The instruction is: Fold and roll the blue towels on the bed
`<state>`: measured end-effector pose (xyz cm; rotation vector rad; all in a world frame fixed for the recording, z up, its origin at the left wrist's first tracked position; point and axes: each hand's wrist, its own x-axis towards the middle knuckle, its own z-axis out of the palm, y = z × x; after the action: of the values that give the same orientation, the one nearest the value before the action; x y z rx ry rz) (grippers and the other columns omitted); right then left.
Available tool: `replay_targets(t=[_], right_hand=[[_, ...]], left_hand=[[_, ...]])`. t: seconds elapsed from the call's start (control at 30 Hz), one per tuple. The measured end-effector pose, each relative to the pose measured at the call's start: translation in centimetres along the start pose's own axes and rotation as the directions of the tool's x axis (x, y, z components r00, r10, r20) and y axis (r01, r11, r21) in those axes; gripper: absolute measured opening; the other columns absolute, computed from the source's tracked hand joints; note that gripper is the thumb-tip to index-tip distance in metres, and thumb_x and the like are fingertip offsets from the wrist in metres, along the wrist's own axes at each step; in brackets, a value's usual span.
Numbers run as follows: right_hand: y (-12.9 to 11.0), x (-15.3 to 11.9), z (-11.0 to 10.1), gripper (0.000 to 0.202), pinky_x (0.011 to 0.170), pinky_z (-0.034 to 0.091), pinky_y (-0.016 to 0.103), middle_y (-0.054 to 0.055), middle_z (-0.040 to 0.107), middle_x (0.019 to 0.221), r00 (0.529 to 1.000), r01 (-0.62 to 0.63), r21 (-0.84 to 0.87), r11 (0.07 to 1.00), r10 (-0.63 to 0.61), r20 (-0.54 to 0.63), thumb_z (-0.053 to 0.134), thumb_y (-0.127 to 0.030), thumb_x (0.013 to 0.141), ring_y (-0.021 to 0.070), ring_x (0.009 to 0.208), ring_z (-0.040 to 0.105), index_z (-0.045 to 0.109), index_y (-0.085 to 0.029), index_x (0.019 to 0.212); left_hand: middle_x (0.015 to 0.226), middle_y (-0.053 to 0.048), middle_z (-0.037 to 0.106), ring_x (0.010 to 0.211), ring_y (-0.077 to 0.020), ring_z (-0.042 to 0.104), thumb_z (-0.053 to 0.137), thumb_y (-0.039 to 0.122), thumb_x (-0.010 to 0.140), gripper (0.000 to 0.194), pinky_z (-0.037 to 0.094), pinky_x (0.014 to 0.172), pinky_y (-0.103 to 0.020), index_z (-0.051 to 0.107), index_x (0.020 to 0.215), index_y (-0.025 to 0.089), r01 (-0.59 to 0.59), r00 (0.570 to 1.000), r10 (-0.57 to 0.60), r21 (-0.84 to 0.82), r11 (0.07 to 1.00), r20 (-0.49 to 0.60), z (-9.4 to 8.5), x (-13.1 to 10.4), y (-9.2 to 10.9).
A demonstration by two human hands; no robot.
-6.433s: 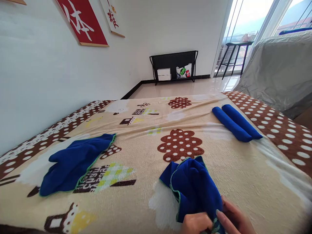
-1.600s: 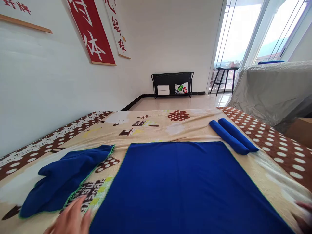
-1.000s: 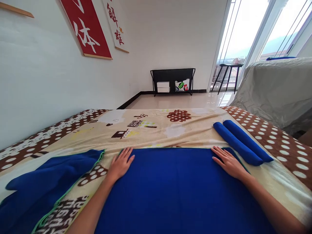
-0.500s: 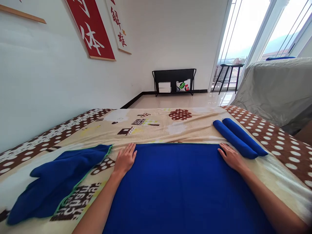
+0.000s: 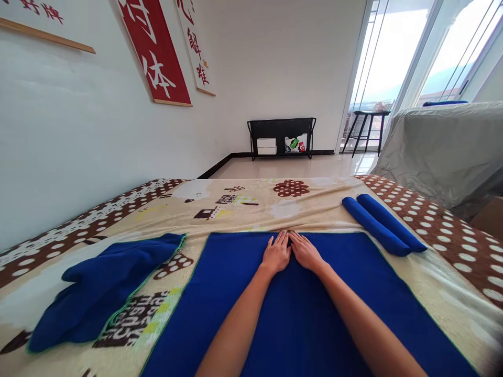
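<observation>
A blue cloth (image 5: pixel 231 277) with green edging lies spread flat on the patterned blanket (image 5: pixel 267 209). My left hand (image 5: pixel 277 252) rests palm down near the middle of its far edge, fingers stretched forward. Beside it lies my right hand (image 5: pixel 305 251), also flat, the fingertips of both nearly meeting at the edge. Neither hand grips anything. To the left is a crumpled blue cloth (image 5: pixel 106 288) with a green edge. Two rolled blue cloths (image 5: pixel 373 225) (image 5: pixel 391 222) lie side by side at the right.
Brown dotted borders (image 5: pixel 444 230) run along both sides of the blanket. Beyond stand a black rack (image 5: pixel 281 128) by the wall, a black stool (image 5: pixel 367 125) near the window and a plastic-covered piece of furniture (image 5: pixel 448 146) at the right.
Both hands have slid inward from the far corners of the flat cloth to the middle of its far edge. The camera view has shifted slightly.
</observation>
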<state>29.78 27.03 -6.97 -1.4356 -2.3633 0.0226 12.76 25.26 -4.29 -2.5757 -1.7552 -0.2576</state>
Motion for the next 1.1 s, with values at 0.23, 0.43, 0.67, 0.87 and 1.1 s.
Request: replay_targets(t=[0.23,0.43,0.67,0.87,1.1], right_hand=[[11.8,-7.3,-3.6,0.063,0.121,0.022,0.047,0.002,0.035,0.156,0.985,-0.170,-0.029,0.985,0.170,0.019,0.024,-0.063,0.098,0.0210,0.145,0.030,0.036,-0.032,0.151],[17.6,-10.7,-3.6,0.070,0.122,0.016,0.045,0.001,0.026,0.161,0.945,-0.326,-0.094,0.941,0.324,-0.035,0.020,-0.067,0.095,0.0205,0.149,0.019,0.031,-0.030,0.153],[17.9,-10.4,-2.4,0.073,0.121,0.017,0.049,0.004,0.030,0.159,0.911,-0.411,-0.147,0.900,0.398,-0.108,0.021,-0.069,0.093,0.0245,0.149,0.021,0.034,-0.028,0.152],[14.2,-10.0,-5.1,0.067,0.120,0.018,0.054,0.009,0.028,0.159,0.908,-0.401,-0.150,0.904,0.370,-0.197,0.021,-0.057,0.097,0.0267,0.148,0.024,0.035,-0.021,0.152],[7.4,-24.8,-6.5,0.067,0.113,0.040,0.052,-0.014,0.031,0.155,0.989,-0.146,-0.016,0.989,0.146,0.005,0.043,-0.053,0.089,0.0249,0.141,0.037,0.015,-0.054,0.151]], left_hand=[[0.161,-0.004,0.029,0.149,-0.0241,0.024,0.025,0.053,0.100,0.058,0.018,0.119,-0.055,0.030,0.153,0.030,0.317,0.948,-0.317,0.037,0.948,-0.008,-2.2,-5.4,-15.8],[0.163,0.000,0.021,0.151,-0.0222,0.018,0.021,0.058,0.099,0.062,0.011,0.121,-0.055,0.021,0.155,0.031,0.443,0.896,-0.443,0.055,0.895,-0.023,-2.4,-7.7,-21.5],[0.161,0.000,0.029,0.149,-0.0214,0.025,0.027,0.053,0.100,0.056,0.018,0.120,-0.054,0.031,0.152,0.032,0.433,0.901,-0.431,0.056,0.900,-0.042,-2.5,-7.4,-21.2],[0.161,-0.009,0.028,0.150,-0.0239,0.022,0.026,0.041,0.101,0.059,0.014,0.121,-0.052,0.026,0.155,0.018,0.414,0.896,-0.393,0.065,0.908,-0.204,-6.3,-8.7,-17.1],[0.154,0.011,0.034,0.139,-0.0194,0.044,0.041,0.045,0.094,0.066,0.045,0.109,-0.043,0.008,0.151,0.051,0.080,0.996,-0.078,0.081,0.994,-0.032,-4.9,-24.5,-9.5]])
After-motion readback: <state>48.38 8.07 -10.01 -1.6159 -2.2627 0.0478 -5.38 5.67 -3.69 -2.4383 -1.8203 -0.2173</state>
